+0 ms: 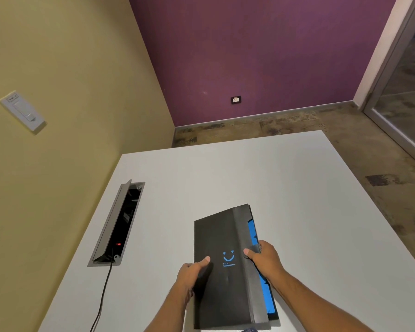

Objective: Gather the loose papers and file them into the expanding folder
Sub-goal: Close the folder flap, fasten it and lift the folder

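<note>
**Inspector:** Head view: the expanding folder (228,267) was over the white table (249,178), shut, flap down. Probably gripped at both edges for opening.

**Clerk:** Fingers?

**Inspector:** The left hand (189,276) and right hand (265,258) each clamped it, thumbs on top, fingers beneath. No loose papers showed.

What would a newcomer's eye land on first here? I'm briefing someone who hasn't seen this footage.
First, the black expanding folder with its blue smiley print, held over the near part of the white table by the left hand at its left edge and the right hand at its right, blue-lined side. Next, the open cable box sunk into the table's left side, then the purple wall behind.
</note>
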Tool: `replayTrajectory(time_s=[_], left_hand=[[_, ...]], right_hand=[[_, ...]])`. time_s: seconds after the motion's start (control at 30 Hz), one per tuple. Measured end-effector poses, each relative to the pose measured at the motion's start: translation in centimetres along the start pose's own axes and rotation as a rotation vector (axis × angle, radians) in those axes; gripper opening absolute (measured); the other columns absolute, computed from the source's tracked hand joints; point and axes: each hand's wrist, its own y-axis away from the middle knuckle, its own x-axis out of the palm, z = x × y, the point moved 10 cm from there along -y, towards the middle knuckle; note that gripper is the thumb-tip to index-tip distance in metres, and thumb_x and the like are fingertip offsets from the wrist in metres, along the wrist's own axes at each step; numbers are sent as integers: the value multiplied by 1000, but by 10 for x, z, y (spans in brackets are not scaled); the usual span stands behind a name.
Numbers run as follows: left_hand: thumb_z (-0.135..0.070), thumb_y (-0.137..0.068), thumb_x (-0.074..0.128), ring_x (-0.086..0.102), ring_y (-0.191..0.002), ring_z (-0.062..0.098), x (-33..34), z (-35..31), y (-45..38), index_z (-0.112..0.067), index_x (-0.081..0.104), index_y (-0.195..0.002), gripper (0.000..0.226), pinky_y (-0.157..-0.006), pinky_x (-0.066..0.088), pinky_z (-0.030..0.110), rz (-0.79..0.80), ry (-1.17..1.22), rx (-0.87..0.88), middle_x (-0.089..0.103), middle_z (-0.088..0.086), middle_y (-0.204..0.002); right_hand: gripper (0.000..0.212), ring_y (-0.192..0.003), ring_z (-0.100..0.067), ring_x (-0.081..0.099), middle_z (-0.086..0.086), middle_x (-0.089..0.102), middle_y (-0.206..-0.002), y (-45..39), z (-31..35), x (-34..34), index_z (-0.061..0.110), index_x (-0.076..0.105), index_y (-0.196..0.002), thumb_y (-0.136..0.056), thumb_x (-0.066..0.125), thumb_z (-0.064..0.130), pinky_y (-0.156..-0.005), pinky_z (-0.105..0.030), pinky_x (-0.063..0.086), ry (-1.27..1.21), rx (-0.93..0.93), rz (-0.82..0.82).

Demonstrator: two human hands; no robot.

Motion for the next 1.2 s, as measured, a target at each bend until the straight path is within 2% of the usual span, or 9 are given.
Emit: replayTrajectory(time_s=[0.13, 0.27, 0.37, 0.47, 0.6, 0.73, 0.87, 1.1, 1.2], left_hand=[[-48, -83, 78, 49, -131, 38, -2, 5, -3, -10, 48, -137, 72, -107, 44, 49, -17, 22, -22, 50, 13, -146], [-31, -87, 78, 65, -92, 31, -9, 7, -9, 4, 65, -113, 46, -91, 52, 41, -39, 103, -20, 71, 14, -105], [-15, -92, 71, 67, -100, 40, -13, 4, -15, 7, 64, -98, 23, -93, 56, 47, -51, 94, 14, 71, 27, -110], [-5, -95, 63, 70, -98, 40, -13, 2, -15, 6, 63, -106, 15, -91, 59, 50, -46, 123, 60, 72, 27, -107], [-6, -95, 64, 71, -96, 41, -17, 2, -17, -1, 63, -105, 11, -90, 60, 52, -75, 124, 94, 72, 23, -104], [-6, -94, 66, 71, -95, 39, -18, 0, -18, -4, 64, -105, 11, -89, 60, 51, -113, 135, 122, 73, 21, -104], [-6, -95, 65, 71, -92, 37, -19, -10, -18, -7, 64, -106, 12, -86, 61, 48, -121, 147, 151, 73, 20, -103], [-6, -97, 63, 71, -93, 38, -21, -19, -23, -9, 64, -108, 12, -88, 60, 49, -111, 230, 156, 72, 18, -102], [-7, -97, 63, 70, -92, 36, -22, -23, -25, -8, 64, -110, 13, -88, 60, 47, -107, 249, 165, 72, 17, -103]], right_hand=[[22, -94, -28, 71, -10, 73, -101, -8, -4, -8, 8, 66, -110, -95, 73, 23, -86, -42, 62, -15, -10, -48], [3, -88, -32, 73, -9, 76, -89, -12, -13, -15, 12, 71, -92, -92, 74, 12, -88, -49, 62, -128, -15, -69], [2, -92, -37, 75, -13, 79, -90, -15, -23, -18, 9, 75, -90, -90, 76, 8, -89, -51, 62, -209, 6, -62], [11, -96, -40, 76, -20, 79, -99, -17, -30, -14, 1, 76, -100, -90, 77, 7, -93, -54, 61, -294, 28, -15], [18, -96, -36, 77, -17, 80, -102, -16, -28, -9, 2, 76, -106, -90, 78, 10, -91, -49, 62, -339, 16, 41], [16, -79, -26, 75, -19, 79, -97, -18, -29, -11, -3, 74, -104, -88, 77, 1, -67, -31, 61, -335, 40, -11], [13, -79, -28, 75, -24, 79, -100, -23, -31, -12, -4, 76, -96, -85, 81, 2, -72, -32, 61, -351, 93, 21], [83, -105, -14, 68, 6, 67, -117, -16, -4, -12, 31, 45, -137, -72, 94, 16, -78, -18, 53, -213, -115, 34], [66, -96, -5, 66, 7, 67, -112, -16, 7, -18, 31, 48, -138, -85, 85, 23, -69, -9, 49, -127, -176, -47]])
